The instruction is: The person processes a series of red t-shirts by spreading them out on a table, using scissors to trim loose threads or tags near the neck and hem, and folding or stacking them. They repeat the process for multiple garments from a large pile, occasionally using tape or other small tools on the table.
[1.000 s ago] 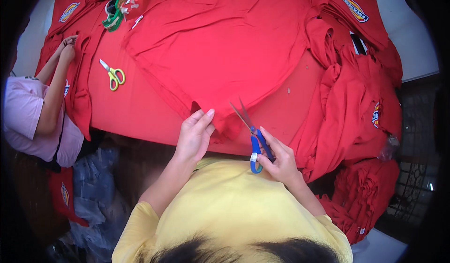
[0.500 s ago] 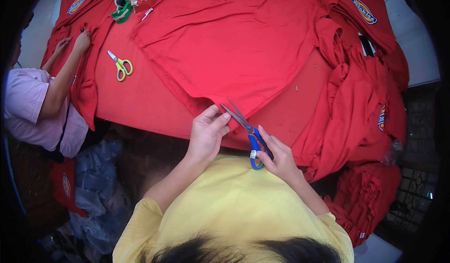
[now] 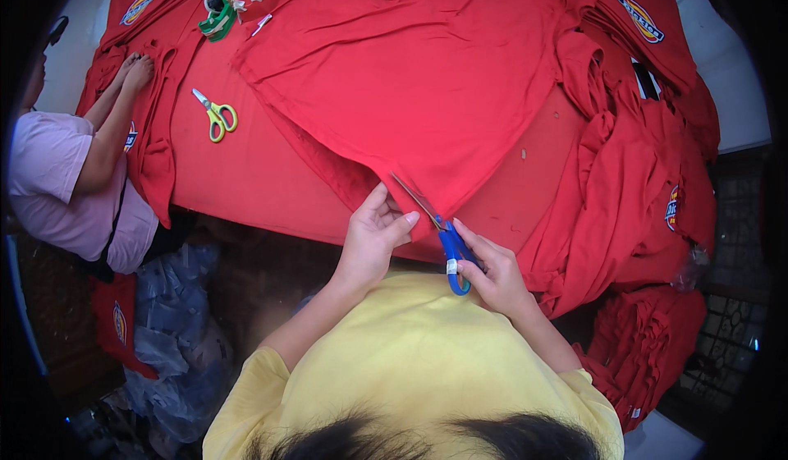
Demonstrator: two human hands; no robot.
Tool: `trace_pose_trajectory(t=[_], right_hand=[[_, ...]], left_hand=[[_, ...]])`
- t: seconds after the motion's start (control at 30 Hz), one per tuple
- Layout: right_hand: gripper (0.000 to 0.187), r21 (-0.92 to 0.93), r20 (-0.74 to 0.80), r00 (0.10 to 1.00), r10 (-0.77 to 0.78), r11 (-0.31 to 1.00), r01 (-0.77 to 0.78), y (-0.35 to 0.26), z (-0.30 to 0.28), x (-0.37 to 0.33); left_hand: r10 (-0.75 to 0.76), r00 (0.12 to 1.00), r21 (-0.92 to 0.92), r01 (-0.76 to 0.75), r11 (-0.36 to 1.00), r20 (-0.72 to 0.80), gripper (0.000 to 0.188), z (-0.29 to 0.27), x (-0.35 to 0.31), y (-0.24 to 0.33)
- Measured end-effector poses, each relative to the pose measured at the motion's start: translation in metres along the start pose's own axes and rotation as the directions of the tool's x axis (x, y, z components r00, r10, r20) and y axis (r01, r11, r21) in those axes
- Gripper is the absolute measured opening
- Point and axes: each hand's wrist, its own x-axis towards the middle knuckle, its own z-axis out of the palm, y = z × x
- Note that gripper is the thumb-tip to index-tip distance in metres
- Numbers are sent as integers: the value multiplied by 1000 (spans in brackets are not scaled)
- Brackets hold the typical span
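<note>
1. Right hand [image 3: 496,273], right of lower centre: grip closed on blue-handled scissors [image 3: 453,251].
2. Scissors: long axis slanting upper left, blades at red garment [image 3: 402,74], lower corner.
3. Left hand [image 3: 373,242]: nearer blade tips, at hem; pinch cannot be told.
4. Garment: centre to upper centre, beyond both hands.

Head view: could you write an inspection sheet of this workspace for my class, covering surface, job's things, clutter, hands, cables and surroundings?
Surface: red-covered table, largely under red fabric.
Job's things: red cloth spread out; blue-handled scissors, blades at its near corner.
Clutter: yellow-handled scissors lying left of the cloth; green tape dispenser farther back; heaped red garments on the right.
Hands: left hand at the cloth's near corner, grip unclear; right hand holding the blue-handled scissors.
Cables: nothing seen.
Surroundings: co-worker at left; plastic bags below.
</note>
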Motion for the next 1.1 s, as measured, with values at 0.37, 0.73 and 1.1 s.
trace_pose_trajectory(t=[0.37, 0.73, 1.1], right_hand=[[52, -36, 91, 994, 68, 997, -65, -12, -2, 13], [52, 29, 113, 985, 132, 990, -136, -4, 1, 25], [53, -3, 90, 992, 87, 996, -87, -7, 6, 52]], left_hand=[[76, 996, 87, -73, 994, -35, 28, -9, 8, 9], [148, 989, 47, -146, 988, -25, 46, -27, 24, 12], [90, 996, 6, -90, 996, 17, 43, -25, 28, 30]])
